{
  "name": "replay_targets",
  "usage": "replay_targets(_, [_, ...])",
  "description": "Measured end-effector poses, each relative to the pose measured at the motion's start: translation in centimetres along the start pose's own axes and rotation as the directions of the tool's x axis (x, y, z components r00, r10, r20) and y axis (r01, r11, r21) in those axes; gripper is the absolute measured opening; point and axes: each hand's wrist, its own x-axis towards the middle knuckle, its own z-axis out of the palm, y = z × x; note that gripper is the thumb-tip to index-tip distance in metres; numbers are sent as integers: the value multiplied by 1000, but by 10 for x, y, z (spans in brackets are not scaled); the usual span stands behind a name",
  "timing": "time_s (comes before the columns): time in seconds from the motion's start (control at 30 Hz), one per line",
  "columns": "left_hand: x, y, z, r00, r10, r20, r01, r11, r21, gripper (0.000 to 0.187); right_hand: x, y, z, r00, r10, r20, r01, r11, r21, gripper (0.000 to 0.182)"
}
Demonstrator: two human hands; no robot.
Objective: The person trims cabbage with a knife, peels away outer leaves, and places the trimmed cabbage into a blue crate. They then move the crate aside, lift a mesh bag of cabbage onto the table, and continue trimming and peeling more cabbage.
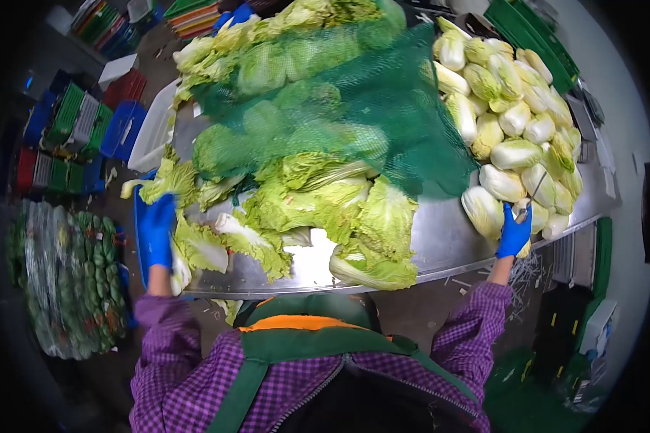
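Observation:
My right hand (pixel 514 229), in a blue glove, is closed round a knife (pixel 535 189), its thin blade pointing up and away over the pile of trimmed napa cabbages (pixel 516 155). Smeared by motion, my gloved left hand (pixel 157 227) is at the table's left edge, beside loose outer cabbage leaves (pixel 204 249) and over a blue bin (pixel 142 195). Its fingers are too blurred to read. Between my hands, more leaves (pixel 303 206) are heaped at the front. Behind them lies a green mesh bag (pixel 368 94) with whole cabbages showing through the net.
The steel table (pixel 448 245) has a raised front rim. A white tub (pixel 154 126) stands at its left, near stacked coloured crates (pixel 68 119). Wrapped green produce (pixel 68 278) sits lower left. A green crate (pixel 534 40) is behind the cabbages. Another person's blue glove (pixel 235 16) shows at the far side.

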Motion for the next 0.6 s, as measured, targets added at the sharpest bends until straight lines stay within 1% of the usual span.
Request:
replay_targets(0.03, [5, -23, 34, 975, 118, 190, -109, 992, -56, 31, -27, -80, -13, 963, 177, 205, -223, 947, 233, 56])
replay_targets(0.07, [-6, 15, 74, 950, 68, 304, -73, 997, 8, 34, -45, -104, -3, 963, 65, 260, -155, 926, 344, 45])
replay_targets(0.1, [-7, 32, 106, 888, 141, 438, -110, 989, -94, 43, -51, -77, 31, 898, -352, 265, 208, 869, 449, 38])
replay_targets(0.13, [2, 32, 137, 838, 268, 475, -264, 961, -76, 52, -96, -165, 17, 818, -77, 570, -252, 842, 477, 31])
replay_targets(0.17, [12, 39, 162, 807, 270, 525, -298, 954, -32, 61, -119, -194, 26, 716, -119, 688, -279, 855, 438, 29])
replay_targets(0.2, [19, 59, 180, 771, 292, 565, -332, 943, -33, 68, -136, -218, 36, 600, -94, 795, -299, 895, 331, 30])
replay_targets(0.23, [33, 51, 207, 788, 314, 530, -391, 920, 36, 74, -150, -230, 55, 531, -87, 843, -402, 850, 341, 39])
replay_targets(0.27, [41, 66, 221, 760, 352, 547, -380, 923, -65, 76, -159, -236, 73, 485, -44, 873, -534, 776, 336, 36])
replay_targets(0.3, [44, 83, 231, 730, 390, 562, -365, 917, -164, 78, -162, -238, 93, 491, -37, 870, -553, 759, 344, 28])
replay_targets(0.33, [45, 96, 237, 724, 399, 563, -370, 913, -172, 78, -165, -237, 119, 501, -35, 865, -550, 759, 349, 28])
replay_targets(0.37, [45, 109, 241, 666, 296, 685, -239, 954, -180, 80, -167, -234, 145, 597, 19, 802, -611, 659, 439, 25])
replay_targets(0.4, [44, 118, 245, 580, 195, 791, -107, 981, -164, 81, -168, -236, 158, 675, 86, 733, -646, 548, 531, 23])
replay_targets(0.43, [40, 118, 251, 578, 203, 791, -113, 979, -169, 81, -169, -240, 160, 681, 83, 728, -641, 547, 538, 23])
replay_targets(0.5, [25, 105, 256, 765, 266, 587, -194, 964, -183, 83, -179, -244, 162, 709, 42, 704, -663, 382, 644, 24])
replay_targets(0.53, [19, 107, 245, 750, 220, 624, -197, 975, -108, 84, -185, -248, 158, 712, 47, 701, -662, 377, 648, 24])
replay_targets(0.6, [2, 95, 220, 821, 310, 480, -271, 951, -151, 82, -211, -255, 134, 742, -40, 669, -585, 448, 676, 25])
